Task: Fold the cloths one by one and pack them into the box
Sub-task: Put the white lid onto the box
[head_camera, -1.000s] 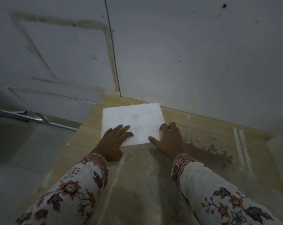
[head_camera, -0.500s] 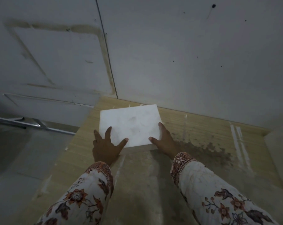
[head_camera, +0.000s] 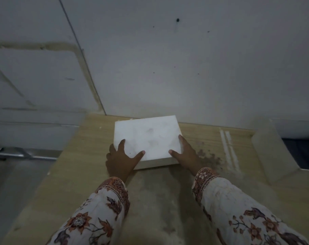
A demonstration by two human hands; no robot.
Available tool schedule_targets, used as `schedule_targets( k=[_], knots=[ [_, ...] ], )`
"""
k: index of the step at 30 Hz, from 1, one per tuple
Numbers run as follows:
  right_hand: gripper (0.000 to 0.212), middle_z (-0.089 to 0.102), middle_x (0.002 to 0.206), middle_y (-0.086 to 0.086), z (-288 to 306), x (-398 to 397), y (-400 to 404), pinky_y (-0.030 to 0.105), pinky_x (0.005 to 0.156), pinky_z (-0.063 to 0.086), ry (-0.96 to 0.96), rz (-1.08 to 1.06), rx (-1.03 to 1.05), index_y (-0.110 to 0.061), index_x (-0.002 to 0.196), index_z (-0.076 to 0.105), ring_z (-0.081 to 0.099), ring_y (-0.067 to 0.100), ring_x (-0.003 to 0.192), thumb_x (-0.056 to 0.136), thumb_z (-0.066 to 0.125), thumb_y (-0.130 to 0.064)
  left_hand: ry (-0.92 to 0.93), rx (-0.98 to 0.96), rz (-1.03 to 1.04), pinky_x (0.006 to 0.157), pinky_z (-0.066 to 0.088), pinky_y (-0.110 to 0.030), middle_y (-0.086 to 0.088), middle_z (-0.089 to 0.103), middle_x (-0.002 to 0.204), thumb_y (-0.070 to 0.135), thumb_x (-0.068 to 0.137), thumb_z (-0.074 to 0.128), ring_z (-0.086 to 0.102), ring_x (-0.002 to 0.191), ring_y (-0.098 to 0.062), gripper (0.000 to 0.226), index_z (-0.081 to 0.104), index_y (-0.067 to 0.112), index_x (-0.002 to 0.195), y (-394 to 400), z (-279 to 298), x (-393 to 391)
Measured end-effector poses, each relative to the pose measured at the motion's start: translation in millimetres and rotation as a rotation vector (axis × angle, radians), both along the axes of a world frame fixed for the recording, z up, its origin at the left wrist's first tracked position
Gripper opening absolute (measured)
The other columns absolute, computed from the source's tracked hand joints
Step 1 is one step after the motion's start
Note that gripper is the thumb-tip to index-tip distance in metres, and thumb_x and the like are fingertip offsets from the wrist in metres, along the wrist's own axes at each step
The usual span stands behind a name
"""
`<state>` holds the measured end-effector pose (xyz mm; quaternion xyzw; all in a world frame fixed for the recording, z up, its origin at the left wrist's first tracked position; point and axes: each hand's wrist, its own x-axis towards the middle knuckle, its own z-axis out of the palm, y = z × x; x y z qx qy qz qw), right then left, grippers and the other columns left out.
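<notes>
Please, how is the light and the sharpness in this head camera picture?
Head view: dim, grey light; the white box is the brightest thing, and both hands look dark against it. Head view: wide-angle bending curves the wall seam; the table left edge is soft and blurred.

The flat white square box looks matt and smooth, faintly smudged — the pale wood-grain tabletop beneath is dull, stained dark at right; printed floral cloth sleeves near.
</notes>
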<state>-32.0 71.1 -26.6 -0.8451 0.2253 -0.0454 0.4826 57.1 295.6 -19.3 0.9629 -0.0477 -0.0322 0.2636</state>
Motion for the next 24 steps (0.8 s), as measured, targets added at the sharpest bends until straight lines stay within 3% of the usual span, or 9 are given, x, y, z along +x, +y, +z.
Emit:
schedule_targets(
  k=[9,16,20,24],
  knots=[
    [0.073,0.032,0.155,-0.001,70,-95,-108,0.037,0.115,0.029,-0.133,-0.216,-0.070,-0.018,0.149,0.031,0.033,0.019,0.140,0.088,0.066,-0.037,-0.071,-0.132,-0.210,0.102,0.041,-0.049,-0.015,0.036,0.147,0.082,0.066,0.054,0.040,0.129,-0.039,0.091,0.039,0.031,0.140,-119,49,-51],
    [0.065,0.034,0.153,-0.002,116,-168,-190,0.024,0.109,0.026,-0.270,-0.359,-0.082,-0.018,0.147,0.035,0.033,0.016,0.139,0.089,0.065,-0.027,-0.162,-0.269,-0.338,0.107,0.038,-0.049,-0.014,0.035,0.149,0.075,0.072,0.057,0.035,0.135,-0.037,0.082,0.043,0.029,0.138,-209,87,-113],
    [0.065,0.035,0.153,-0.002,128,-205,-230,0.033,0.113,0.030,-0.316,-0.427,-0.068,-0.020,0.146,0.036,0.035,0.017,0.139,0.088,0.065,-0.029,-0.238,-0.292,-0.387,0.103,0.040,-0.048,-0.013,0.035,0.149,0.072,0.074,0.057,0.036,0.131,-0.038,0.078,0.043,0.030,0.137,-257,106,-139],
    [0.067,0.035,0.151,-0.001,135,-251,-272,0.033,0.108,0.033,-0.302,-0.503,-0.076,-0.021,0.147,0.033,0.036,0.019,0.135,0.089,0.064,-0.035,-0.269,-0.319,-0.448,0.100,0.041,-0.045,-0.011,0.037,0.148,0.067,0.076,0.057,0.037,0.128,-0.037,0.073,0.045,0.029,0.137,-309,119,-174]
  ],
)
